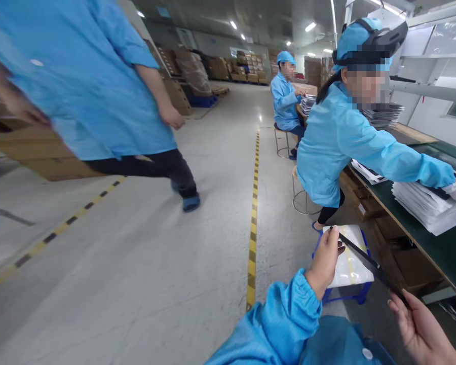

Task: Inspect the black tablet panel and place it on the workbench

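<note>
My left hand (326, 259) and my right hand (421, 327) hold a thin flat dark sheet (368, 263) between them, seen edge-on. The left hand pinches its far end, the right hand grips its near end. My blue sleeves fill the bottom of the view. Below the sheet stands a blue stool (345, 291) with a white padded top (348, 266) marked by yellow tape.
A green-topped workbench (441, 248) runs along the right with stacks of white sheets (425, 205). A seated co-worker in blue (338, 147) reaches over it; another sits farther back (285, 104). A third person (91, 86) walks past on the left. Cartons under the bench, yellow floor line (253, 243).
</note>
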Demonstrator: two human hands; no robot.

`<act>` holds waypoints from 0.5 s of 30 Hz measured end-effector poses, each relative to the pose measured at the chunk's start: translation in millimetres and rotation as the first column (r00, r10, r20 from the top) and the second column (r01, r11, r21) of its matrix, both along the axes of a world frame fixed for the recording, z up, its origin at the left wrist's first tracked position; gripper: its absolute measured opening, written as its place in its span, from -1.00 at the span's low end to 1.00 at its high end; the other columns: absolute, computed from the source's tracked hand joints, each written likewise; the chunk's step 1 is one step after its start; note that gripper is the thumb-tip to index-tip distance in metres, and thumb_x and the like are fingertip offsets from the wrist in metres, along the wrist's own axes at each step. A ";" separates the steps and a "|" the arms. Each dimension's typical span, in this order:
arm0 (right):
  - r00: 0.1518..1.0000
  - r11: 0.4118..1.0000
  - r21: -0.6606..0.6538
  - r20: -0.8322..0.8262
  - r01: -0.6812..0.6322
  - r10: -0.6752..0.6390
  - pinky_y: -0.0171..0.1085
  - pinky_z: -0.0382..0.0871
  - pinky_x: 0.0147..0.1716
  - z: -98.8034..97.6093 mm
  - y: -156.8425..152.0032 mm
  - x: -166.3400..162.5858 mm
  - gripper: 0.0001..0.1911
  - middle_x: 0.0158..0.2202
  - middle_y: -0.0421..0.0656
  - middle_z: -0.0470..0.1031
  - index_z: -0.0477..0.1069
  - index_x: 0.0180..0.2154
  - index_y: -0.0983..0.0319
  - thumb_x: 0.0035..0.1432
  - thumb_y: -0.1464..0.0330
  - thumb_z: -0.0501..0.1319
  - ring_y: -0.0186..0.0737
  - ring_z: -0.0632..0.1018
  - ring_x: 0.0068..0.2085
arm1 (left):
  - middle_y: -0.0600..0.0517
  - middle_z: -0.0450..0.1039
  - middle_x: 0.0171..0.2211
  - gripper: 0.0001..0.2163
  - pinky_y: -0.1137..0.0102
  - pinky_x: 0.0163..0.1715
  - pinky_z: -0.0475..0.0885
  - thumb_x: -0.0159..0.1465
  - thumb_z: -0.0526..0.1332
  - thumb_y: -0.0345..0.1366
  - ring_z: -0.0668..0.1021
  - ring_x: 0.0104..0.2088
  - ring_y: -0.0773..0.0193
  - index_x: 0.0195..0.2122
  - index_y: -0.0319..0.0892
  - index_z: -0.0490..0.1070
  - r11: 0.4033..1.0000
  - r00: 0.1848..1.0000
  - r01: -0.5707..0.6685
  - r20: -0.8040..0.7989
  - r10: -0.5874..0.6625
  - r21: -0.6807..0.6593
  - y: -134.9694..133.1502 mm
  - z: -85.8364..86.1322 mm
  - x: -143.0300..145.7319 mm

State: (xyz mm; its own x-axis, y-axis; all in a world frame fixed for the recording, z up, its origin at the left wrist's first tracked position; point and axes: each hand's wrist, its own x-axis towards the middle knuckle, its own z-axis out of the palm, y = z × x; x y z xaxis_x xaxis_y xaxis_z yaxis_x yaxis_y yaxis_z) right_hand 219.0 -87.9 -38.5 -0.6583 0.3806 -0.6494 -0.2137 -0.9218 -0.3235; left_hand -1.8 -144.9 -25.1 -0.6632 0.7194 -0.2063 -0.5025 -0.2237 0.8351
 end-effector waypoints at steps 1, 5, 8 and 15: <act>1.000 1.000 0.000 0.015 0.018 -0.018 -0.40 0.45 -0.43 0.4 -1.2 -0.7 -0.69 -0.48 -0.03 0.52 0.42 -0.37 0.41 0.21 0.47 -0.06 -0.26 0.54 -0.41 | -0.07 0.37 -0.26 -0.50 0.41 -0.30 0.33 0.02 0.11 0.13 0.43 -0.30 0.27 -0.24 -0.22 0.29 1.000 1.000 0.006 -0.016 -0.006 -0.008 -0.3 0.5 0.3; 0.997 0.999 0.009 0.057 0.051 -0.051 -0.40 0.45 -0.45 3.2 -6.1 -2.6 -0.64 -0.50 -0.02 0.52 0.42 -0.38 0.42 0.23 0.46 -0.12 -0.27 0.54 -0.43 | -0.07 0.38 -0.26 -0.52 0.39 -0.29 0.34 0.04 0.09 0.13 0.44 -0.28 0.25 -0.26 -0.22 0.29 1.000 0.998 0.017 -0.060 -0.018 -0.018 -1.4 2.1 2.2; 0.996 0.999 0.024 0.083 0.041 -0.043 -0.42 0.44 -0.45 5.4 -6.5 -3.7 -0.63 -0.52 -0.05 0.52 0.41 -0.38 0.41 0.24 0.46 -0.13 -0.29 0.53 -0.44 | -0.08 0.38 -0.26 -0.51 0.39 -0.29 0.34 0.04 0.09 0.13 0.45 -0.27 0.24 -0.24 -0.22 0.30 1.000 0.998 -0.006 -0.061 0.005 -0.013 0.1 1.2 3.0; 0.989 0.993 0.101 0.124 0.064 -0.077 -0.47 0.42 -0.54 11.3 -12.9 -7.5 -0.68 -0.62 -0.10 0.47 0.38 -0.47 0.37 0.21 0.42 -0.06 -0.33 0.51 -0.55 | -0.10 0.39 -0.20 -0.56 0.39 -0.28 0.36 0.07 0.13 0.03 0.45 -0.23 0.21 -0.19 -0.23 0.28 0.999 0.999 0.039 -0.017 -0.038 0.034 -6.8 11.6 13.2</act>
State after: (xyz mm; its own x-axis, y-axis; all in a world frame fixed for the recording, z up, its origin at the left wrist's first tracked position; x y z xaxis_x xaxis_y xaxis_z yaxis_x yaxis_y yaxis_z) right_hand 211.5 -100.9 -27.2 -0.5415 0.4883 -0.6843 -0.2281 -0.8688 -0.4395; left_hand 11.4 -151.7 -13.5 -0.6382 0.7507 -0.1706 -0.4974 -0.2330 0.8357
